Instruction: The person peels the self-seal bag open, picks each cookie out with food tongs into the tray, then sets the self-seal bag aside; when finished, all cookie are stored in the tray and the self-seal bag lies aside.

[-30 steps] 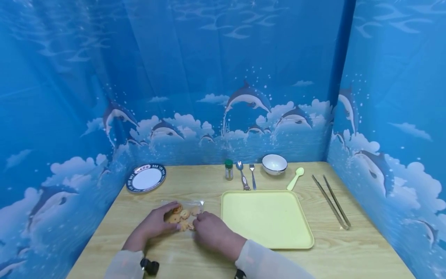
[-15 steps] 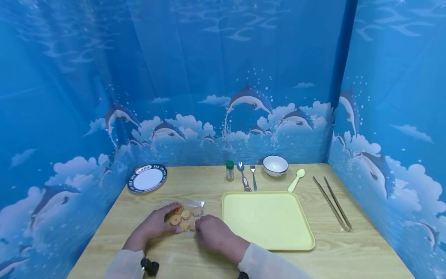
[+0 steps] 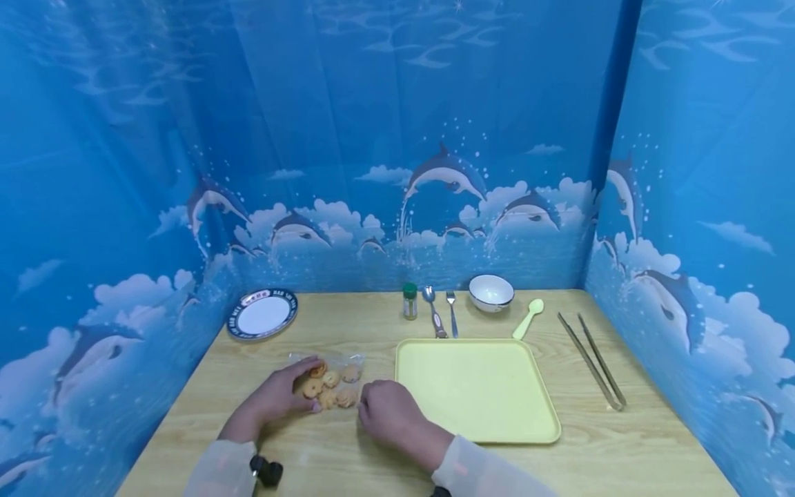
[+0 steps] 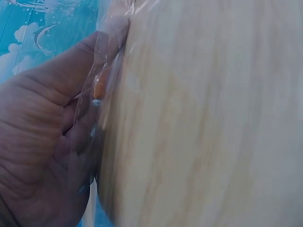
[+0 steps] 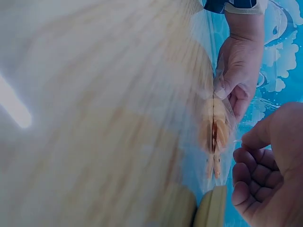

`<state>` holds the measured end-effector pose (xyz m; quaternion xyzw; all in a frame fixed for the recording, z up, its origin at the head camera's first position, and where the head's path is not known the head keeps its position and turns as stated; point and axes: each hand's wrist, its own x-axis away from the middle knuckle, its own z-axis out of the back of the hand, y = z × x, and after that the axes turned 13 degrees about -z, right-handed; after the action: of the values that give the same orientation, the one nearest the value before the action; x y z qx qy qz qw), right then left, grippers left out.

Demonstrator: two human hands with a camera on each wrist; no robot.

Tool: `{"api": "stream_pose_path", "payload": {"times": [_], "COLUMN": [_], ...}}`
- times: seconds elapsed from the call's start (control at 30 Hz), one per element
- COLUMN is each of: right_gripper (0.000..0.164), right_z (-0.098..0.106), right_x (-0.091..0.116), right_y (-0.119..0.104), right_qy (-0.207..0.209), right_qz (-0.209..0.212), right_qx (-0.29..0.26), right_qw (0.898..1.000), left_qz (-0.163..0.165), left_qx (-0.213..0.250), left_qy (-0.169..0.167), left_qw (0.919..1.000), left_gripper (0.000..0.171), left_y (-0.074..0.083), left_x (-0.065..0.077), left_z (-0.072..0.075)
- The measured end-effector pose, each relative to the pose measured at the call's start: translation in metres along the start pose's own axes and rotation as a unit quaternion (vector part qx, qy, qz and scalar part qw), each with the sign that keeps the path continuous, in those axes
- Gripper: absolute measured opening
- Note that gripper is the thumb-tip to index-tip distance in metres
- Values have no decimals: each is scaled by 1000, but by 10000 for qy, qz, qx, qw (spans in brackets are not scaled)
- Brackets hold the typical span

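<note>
bagged cookies (image 3: pixel 331 379) in the left grip (image 3: pixel 279 396)

1. Head view: even, fairly bright light; soft shadows under the left hand (image 3: pixel 273 398) and right hand (image 3: pixel 390 413).
2. Left wrist view: dimmer; table (image 4: pixel 213 118) hazy and blurred beside the left hand, highlights on the bag (image 4: pixel 102 59).
3. Right wrist view: white glare (image 5: pixel 14 101) on the table, well apart from both hands.
</note>
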<state>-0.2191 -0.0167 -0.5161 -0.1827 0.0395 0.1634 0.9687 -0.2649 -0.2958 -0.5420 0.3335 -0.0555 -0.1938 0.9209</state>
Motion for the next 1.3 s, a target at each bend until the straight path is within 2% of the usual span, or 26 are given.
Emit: {"api": "stream_pose_path", "payload": {"times": [0.27,0.4,0.53,0.67,0.83,1.03,1.3], "right_gripper": [17,18,28,39,44,32,26], "right_z": [2,2,3,0,-6,-10,-10], "right_x": [0,-2,-7,-15,-25,-31,-33], "right_y": [1,-1,-7,-13,-18,-18,-15], "right_qy": [-130,-272,-285,-270,-305,-385,-199], "right_qz": [-150,-349,-493,-503,-639,-722,-706], "right_qx": [-271,-515,-621,-339,69,303,465], "right_qw": [9994,9977,9964,9978,9975,9962,9962], "left_qz": [158,127,80,116,201,258,257], "left_qx": [58,31,-3,45,122,182,181], "left_qy": [-50,-18,32,40,-4,-19,-34], "left_qw": [9998,9999,10000,9999,9997,9995,9995], "left_gripper": [95,94,94,95,95,94,95], "left_y": [1,3,3,1,-1,2,2], "left_x": [-2,-1,0,1,0,0,1], "left_z": [3,4,3,1,-2,-3,-1]}}
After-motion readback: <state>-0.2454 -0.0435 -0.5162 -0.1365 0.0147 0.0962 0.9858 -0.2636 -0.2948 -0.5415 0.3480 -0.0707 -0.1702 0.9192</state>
